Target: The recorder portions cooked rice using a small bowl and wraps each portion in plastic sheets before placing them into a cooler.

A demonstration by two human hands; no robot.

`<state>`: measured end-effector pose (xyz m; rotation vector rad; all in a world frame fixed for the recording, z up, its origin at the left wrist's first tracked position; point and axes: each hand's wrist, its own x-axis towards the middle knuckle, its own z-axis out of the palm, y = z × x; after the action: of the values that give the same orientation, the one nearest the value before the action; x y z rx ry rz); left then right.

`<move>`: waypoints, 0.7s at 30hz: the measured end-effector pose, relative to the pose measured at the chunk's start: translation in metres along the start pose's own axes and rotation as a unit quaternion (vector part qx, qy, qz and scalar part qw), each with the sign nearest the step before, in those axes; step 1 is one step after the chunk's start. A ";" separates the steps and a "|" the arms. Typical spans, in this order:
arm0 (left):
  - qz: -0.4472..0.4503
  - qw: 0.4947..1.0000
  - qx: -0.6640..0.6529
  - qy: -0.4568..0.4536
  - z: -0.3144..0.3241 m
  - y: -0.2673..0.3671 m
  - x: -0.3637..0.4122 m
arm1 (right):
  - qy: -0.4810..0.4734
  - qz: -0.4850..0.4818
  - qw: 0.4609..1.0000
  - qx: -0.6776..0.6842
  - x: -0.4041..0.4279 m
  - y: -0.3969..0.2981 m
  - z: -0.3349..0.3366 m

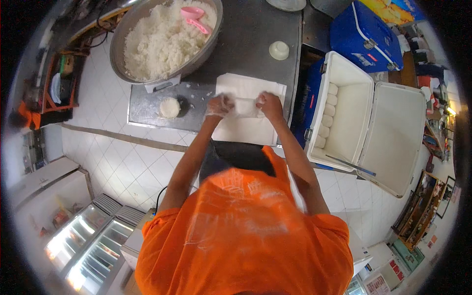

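A stack of white paper sheets [245, 131] lies on the dark metal table before me. On it is a white paper-wrapped bundle [246, 107], between my two hands. My left hand [220, 106], in a thin clear plastic glove, pinches the bundle's left end; my right hand [268, 105] pinches the right end. Both hands are somewhat blurred. Left of them a small round container of rice [170, 108] stands near the table's edge. A large metal bowl [206, 55] of cooked rice [158, 44] stands at the back left, with a pink scoop [192, 12] lying on the rice.
Right of the table, an open white-lined cooler [346, 110] holds a row of white wrapped bundles [327, 115] along one wall. A closed blue cooler [365, 40] stands behind it. A small pale bowl [279, 50] rests on the table. Rice crumbs lie near the scale [163, 84].
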<state>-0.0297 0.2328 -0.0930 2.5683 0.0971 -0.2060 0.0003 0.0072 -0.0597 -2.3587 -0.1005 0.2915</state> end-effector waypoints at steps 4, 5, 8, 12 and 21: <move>0.146 0.983 0.112 -0.005 -0.007 0.014 0.017 | -0.048 -0.244 0.963 -0.107 0.015 0.004 -0.004; 0.125 0.968 0.168 -0.140 -0.001 0.008 0.014 | -0.050 -0.248 0.961 -0.108 0.011 0.015 0.003; 0.125 0.970 0.135 -0.160 0.006 0.006 -0.014 | -0.077 -0.235 0.967 -0.058 -0.011 0.034 0.007; 0.302 0.950 0.021 0.079 0.010 -0.005 -0.040 | -0.004 -0.288 0.952 -0.104 -0.034 0.038 -0.002; 0.221 0.937 0.159 -0.217 0.019 -0.041 0.033 | -0.206 -0.096 0.940 0.253 0.023 0.063 0.048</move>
<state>-0.0040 0.2583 -0.1361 2.7035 -0.7259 -0.6491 0.0100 -0.0019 -0.1413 -1.7341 -0.4044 0.6315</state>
